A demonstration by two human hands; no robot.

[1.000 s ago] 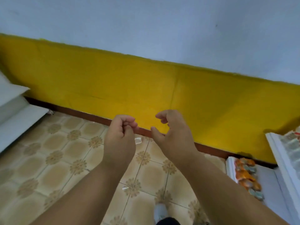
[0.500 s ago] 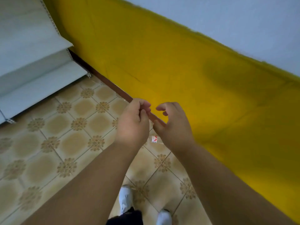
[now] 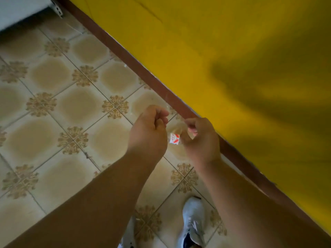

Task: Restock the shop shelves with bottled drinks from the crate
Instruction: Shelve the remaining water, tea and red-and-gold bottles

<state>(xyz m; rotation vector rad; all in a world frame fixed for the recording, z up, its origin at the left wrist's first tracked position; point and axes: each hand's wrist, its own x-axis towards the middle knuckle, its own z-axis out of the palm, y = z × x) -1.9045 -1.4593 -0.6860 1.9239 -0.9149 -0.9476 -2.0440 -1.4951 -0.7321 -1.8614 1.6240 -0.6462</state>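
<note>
Both hands, left hand [image 3: 148,133] and right hand [image 3: 200,140], pinch a clear wrapper [image 3: 174,138] at 12 o'clock of the shoe [image 3: 193,222], fingers clamped, probably to pull it apart.

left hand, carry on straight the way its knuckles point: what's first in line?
Likely the brown skirting board at the foot of the yellow wall. The left hand points up and away over bare floor tiles; nothing shows between. Depth is unclear, so it might reach the tiles first.
</note>
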